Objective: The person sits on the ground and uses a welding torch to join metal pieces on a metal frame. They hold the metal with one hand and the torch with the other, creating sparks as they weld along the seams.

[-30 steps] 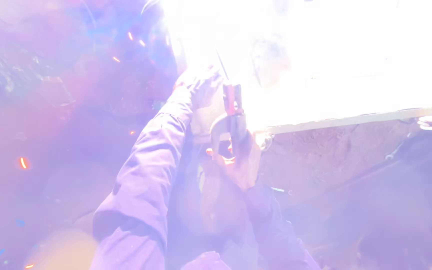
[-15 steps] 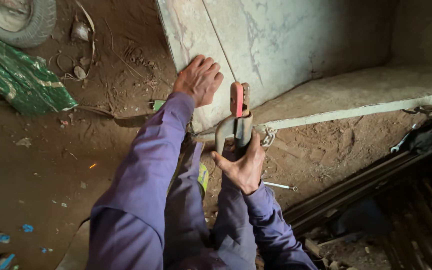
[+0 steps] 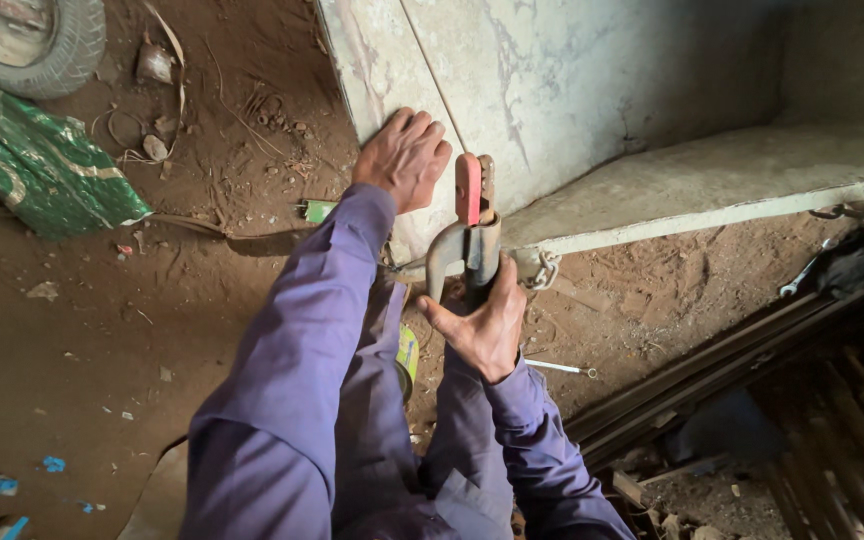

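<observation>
The right hand (image 3: 487, 325) is wrapped around the handle of an electrode holder (image 3: 470, 235) — its red-tipped clamp points up against the pale metal sheet (image 3: 572, 80). The left hand (image 3: 404, 155) lies flat and spread on that sheet's edge, just beside the clamp — dirt floor (image 3: 102, 330) below.

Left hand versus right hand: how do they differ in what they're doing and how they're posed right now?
The left hand lies flat, fingers spread, on the upright grey metal sheet; the right hand is curled around the welding electrode holder. The left hand sits farther from the body with its arm stretched out; the right hand is nearer, elbow bent. The left hand holds nothing; the right hand grips a tool. Both are bare, in purple sleeves.
</observation>
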